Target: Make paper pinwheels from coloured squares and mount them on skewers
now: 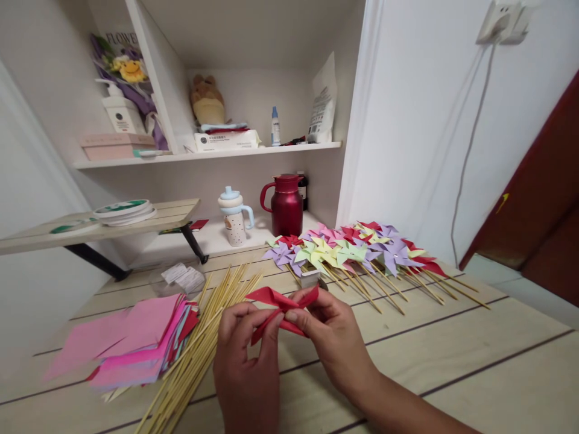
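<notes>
Between both hands, above the wooden tabletop, is a red paper pinwheel (pixel 270 296) with its blades folded toward the middle. My left hand (pixel 248 355) pinches its near left side, thumb and fingers close to the centre. On the other side my right hand (pixel 337 337) grips it, the thumb pressed at the centre and the fingers behind the paper. Whether a pin sits at the centre is hidden by the fingertips. Left of my left hand lies a bundle of thin wooden sticks (pixel 196 355). Beside that is a stack of coloured paper squares (pixel 145 337), pink on top.
Finished pinwheels on sticks (pixel 335 250) lie in a pile at the back right. A small box (pixel 310 278) stands just behind my hands. Further back are a red jug (pixel 287 208), a cup (pixel 234 223) and a small raised stand (pixel 176 211); a clear container (pixel 181 278) holds packets.
</notes>
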### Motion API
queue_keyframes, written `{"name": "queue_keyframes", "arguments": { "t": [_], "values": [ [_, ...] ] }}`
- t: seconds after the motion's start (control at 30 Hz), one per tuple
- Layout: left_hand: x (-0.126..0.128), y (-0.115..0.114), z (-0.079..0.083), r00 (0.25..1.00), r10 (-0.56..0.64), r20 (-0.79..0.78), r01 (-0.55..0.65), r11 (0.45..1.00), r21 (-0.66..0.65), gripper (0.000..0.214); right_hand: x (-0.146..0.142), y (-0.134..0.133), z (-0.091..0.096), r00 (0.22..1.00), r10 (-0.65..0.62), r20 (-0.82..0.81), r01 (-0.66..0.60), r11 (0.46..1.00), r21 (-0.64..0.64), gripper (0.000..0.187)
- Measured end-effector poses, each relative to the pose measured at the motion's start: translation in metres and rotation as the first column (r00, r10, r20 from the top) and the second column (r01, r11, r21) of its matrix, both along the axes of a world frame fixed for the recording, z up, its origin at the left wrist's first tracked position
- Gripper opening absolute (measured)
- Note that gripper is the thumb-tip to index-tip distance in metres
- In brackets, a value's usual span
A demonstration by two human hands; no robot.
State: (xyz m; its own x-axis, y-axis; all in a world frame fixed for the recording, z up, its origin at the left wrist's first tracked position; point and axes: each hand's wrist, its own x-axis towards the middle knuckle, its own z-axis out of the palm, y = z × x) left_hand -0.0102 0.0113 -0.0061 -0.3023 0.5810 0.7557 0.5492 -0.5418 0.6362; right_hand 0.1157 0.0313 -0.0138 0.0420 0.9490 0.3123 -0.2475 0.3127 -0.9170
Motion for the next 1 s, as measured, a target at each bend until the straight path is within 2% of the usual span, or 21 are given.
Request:
{"name": "queue_keyframes", "arguments": {
  "t": [0.4, 0.57, 0.7, 1.0],
  "values": [
    [0.0019, -0.0004, -0.0044, 0.997, -0.025, 0.069, 0.030, 0.997, -0.075, 0.005, -0.0033, -0.0030, 0.0042, 0.998, -0.059, 0.032, 0.056, 0.995, 0.079, 0.010],
    [0.0005, 0.0001, 0.0004, 0.990, -0.101, 0.096, 0.111, 0.989, -0.099, 0.007, -0.0038, 0.0002, 0.0029, 0.992, 0.017, -0.121, -0.019, 1.000, -0.014, 0.015],
    [0.0006, 0.0012, -0.0006, 0.975, -0.180, 0.133, 0.196, 0.973, -0.120, 0.004, -0.0043, 0.0013, 0.0054, 0.969, 0.040, -0.243, -0.047, 0.999, -0.022, 0.021],
    [0.0023, 0.0065, -0.0075, 0.933, -0.147, 0.328, 0.219, 0.956, -0.195, 0.012, -0.0054, 0.0004, 0.0054, 0.949, 0.101, -0.300, -0.131, 0.988, -0.082, 0.020]
  ]
}}
